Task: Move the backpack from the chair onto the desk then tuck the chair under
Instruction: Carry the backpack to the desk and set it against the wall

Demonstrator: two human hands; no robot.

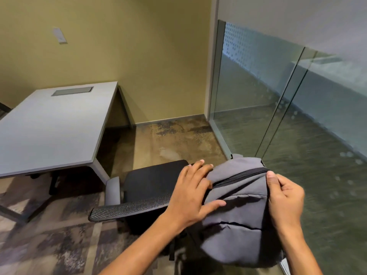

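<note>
Both hands are on a grey backpack (241, 211) in the lower right of the frame. The left hand (193, 192) lies spread on its left side, fingers curled over the top edge and thumb pressed flat on the cloth. The right hand (285, 197) pinches the right edge beside the black zipper. The backpack is soft woven fabric with padded seams; its bottom is cut off by the arms, so I cannot tell if it rests on the chair or is lifted.

Just left of it is a black office chair (151, 187) with a mesh backrest edge and a grey armrest; its base is mostly hidden. In the middle left is the pale grey tabletop (55, 128), smooth and rectangular, with a dark cable hatch (72, 91) near its far end. The floor (178, 137) is mottled brown, with patterned carpet in the lower left. A yellow wall (139, 46) fills the upper left, a glass partition (278, 100) the right.
</note>
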